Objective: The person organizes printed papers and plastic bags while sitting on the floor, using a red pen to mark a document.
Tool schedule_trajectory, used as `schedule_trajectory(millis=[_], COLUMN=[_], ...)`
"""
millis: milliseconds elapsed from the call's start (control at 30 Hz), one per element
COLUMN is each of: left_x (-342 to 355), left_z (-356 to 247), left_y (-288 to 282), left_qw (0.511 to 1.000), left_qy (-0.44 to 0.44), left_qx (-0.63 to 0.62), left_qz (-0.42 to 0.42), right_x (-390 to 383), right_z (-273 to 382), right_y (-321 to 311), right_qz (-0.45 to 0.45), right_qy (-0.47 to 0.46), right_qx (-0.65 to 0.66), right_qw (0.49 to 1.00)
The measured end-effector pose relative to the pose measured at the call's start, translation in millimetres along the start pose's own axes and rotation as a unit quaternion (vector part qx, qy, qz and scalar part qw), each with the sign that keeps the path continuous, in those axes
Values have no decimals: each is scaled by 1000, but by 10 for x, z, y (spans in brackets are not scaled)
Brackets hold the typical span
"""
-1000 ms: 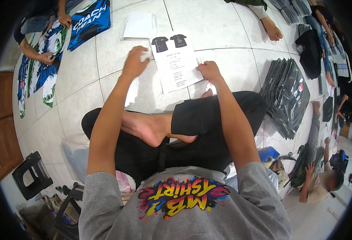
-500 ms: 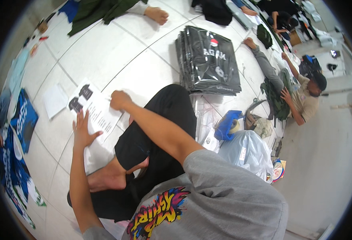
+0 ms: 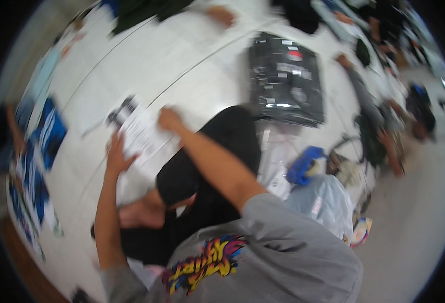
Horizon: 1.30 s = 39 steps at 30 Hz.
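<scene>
A printed white sheet of paper (image 3: 144, 135) with pictures of dark shirts at its far end lies on the tiled floor in front of my crossed legs. My left hand (image 3: 118, 155) rests on its left edge, fingers stretched and thumb spread. By the sheet's right edge is my right hand (image 3: 170, 120), its fingers curled closed; whether anything is inside them is hidden. Another white sheet (image 3: 92, 120) lies just beyond on the left. The view is smeared by motion.
Past my knee stands a stack of dark garments in clear plastic (image 3: 286, 83). To the right are a blue tape dispenser (image 3: 303, 165) and a pale plastic bag (image 3: 323, 202). Blue garments (image 3: 50, 134) lie at left. Co-workers sit around; one (image 3: 399, 126) is at far right.
The whole view has shifted, so the sheet, stack and both hands appear farther right. My hands keep about the same places by the paper.
</scene>
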State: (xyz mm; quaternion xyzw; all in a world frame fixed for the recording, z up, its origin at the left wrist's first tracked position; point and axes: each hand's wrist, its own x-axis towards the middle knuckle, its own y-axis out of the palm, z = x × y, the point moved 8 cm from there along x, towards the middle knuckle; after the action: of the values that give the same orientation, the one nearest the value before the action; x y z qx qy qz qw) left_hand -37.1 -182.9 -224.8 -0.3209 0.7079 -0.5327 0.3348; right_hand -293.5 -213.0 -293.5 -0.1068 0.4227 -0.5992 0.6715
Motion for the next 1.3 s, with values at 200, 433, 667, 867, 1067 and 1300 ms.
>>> schedule_trajectory(millis=[200,433,667,867,1067,1300], left_x=[-83,-68,-66,-51,-53,-54], left_z=[-24,-64,-24,27,42,43], left_y=[-246,-17,-43,-10,5,27], left_qw=[996,993,995,995,995,993], left_qy=[-74,-101,-95,-97,-101,-111], left_qx=[45,30,17,8,14,29], left_qz=[19,43,29,5,6,20], right_x=[-292,-545,-519,-551,-498,-482], right_z=[515,686,544,639,555,791], right_y=[-491,-394,-217,-311,-292,-528], right_qz=[-39,105,163,134,137,17], right_qy=[-73,-68,-33,-49,-6,-104], right_qx=[-81,44,1,-39,-12,30], right_qw=[993,991,986,989,990,994])
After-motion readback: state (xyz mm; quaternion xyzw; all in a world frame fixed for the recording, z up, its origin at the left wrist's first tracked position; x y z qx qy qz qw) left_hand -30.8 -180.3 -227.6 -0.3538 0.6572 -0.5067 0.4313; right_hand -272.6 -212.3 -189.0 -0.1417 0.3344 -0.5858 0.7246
